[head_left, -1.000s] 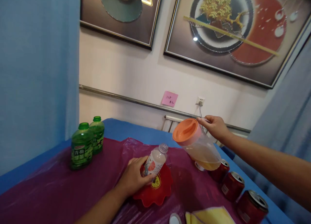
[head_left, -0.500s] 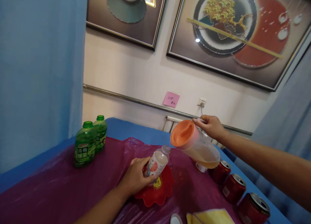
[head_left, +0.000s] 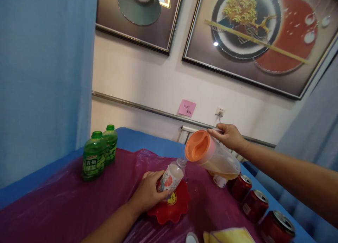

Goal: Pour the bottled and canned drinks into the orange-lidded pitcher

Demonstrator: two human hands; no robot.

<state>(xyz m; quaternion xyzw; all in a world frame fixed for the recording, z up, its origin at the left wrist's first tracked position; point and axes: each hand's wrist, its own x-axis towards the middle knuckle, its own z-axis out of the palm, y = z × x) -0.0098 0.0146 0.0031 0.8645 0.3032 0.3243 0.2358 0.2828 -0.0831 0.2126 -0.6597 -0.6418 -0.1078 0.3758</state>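
A blue cloth curtain [head_left: 44,77] fills the left of my view, beside a large black-framed picture [head_left: 245,35] on the wall further right. Below, I have the blue-covered counter [head_left: 158,144] with a glossy purple plastic sheet [head_left: 66,204] spread over it. The translucent plastic pitcher with an orange lid [head_left: 221,167] is tilted in the air, yellowish liquid inside, its lid just beside the bottle's mouth; I can't tell whether they touch. My right hand [head_left: 229,134] has its fingers wrapped around the pitcher's handle. My left hand [head_left: 150,192] curls its fingers around the clear bottle with a white printed label [head_left: 171,178], leaning toward the pitcher above the red scalloped plate [head_left: 170,213]; I can't tell whether its base rests there. Two green plastic bottles [head_left: 93,162] stand at left. Three red metal cans [head_left: 255,204] line the right side, near a folded yellow cloth [head_left: 229,236]. Smallest are the pink paper note [head_left: 187,108] on the wall and a round white cap [head_left: 191,238] beside the cloth.
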